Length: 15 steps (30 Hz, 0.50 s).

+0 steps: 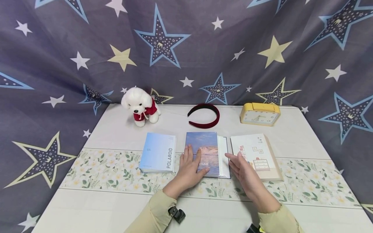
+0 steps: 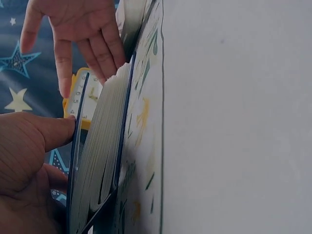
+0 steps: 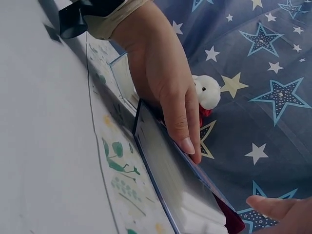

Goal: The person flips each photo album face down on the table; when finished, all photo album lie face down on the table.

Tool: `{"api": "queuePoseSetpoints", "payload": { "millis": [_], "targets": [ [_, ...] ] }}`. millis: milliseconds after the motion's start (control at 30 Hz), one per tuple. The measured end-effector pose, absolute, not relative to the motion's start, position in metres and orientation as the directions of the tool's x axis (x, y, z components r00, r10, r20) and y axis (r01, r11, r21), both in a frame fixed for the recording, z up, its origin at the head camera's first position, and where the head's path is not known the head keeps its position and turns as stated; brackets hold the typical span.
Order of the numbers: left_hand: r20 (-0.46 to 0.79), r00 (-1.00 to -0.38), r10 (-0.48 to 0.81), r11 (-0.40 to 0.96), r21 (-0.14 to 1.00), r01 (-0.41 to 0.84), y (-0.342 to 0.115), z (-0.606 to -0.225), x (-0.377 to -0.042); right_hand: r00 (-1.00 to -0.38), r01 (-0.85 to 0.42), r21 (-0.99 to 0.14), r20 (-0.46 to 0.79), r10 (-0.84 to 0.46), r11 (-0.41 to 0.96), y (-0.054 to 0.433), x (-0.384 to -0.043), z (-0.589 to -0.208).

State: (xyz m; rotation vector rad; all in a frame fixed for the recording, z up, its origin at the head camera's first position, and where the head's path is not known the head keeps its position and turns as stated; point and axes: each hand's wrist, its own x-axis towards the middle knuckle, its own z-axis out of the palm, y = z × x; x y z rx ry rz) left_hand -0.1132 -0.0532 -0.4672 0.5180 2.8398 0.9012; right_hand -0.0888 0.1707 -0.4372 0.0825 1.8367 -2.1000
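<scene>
In the head view, the middle photo album (image 1: 204, 139) has a sea-and-sunset cover, raised slightly from its pages (image 1: 223, 158). My left hand (image 1: 187, 170) rests spread on this cover, the thumb near its lower edge. Between the middle album and the cream album (image 1: 250, 142) hovers my right hand (image 1: 246, 173), fingers extended and holding nothing. The left wrist view shows the gap between cover and page block (image 2: 100, 146), with the left thumb touching the cover's edge. To the left lies a blue album (image 1: 157, 150) marked POLAROID.
Behind the albums stand a white plush dog (image 1: 140, 103) in red clothing, a dark red headband (image 1: 215, 116) and a yellow alarm clock (image 1: 260, 115). A floral strip (image 1: 105, 171) crosses the white table (image 1: 90, 207). A star-patterned curtain (image 1: 186, 35) hangs behind.
</scene>
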Motion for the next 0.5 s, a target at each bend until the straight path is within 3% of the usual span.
{"api": "queuePoseSetpoints", "payload": {
  "millis": [200, 500],
  "targets": [
    [-0.015, -0.933, 0.358, 0.748, 0.603, 0.277, -0.0547, -0.4696, -0.1145, -0.941, 0.271, -0.950, -0.228, -0.248, -0.154, 0.1735, -0.0897, -0.4362],
    [-0.019, -0.930, 0.367, 0.730, 0.625, 0.276, -0.0567, -0.4699, -0.1147, -0.946, 0.244, -0.961, -0.206, -0.250, -0.130, 0.1724, -0.0863, -0.4328]
  ]
}}
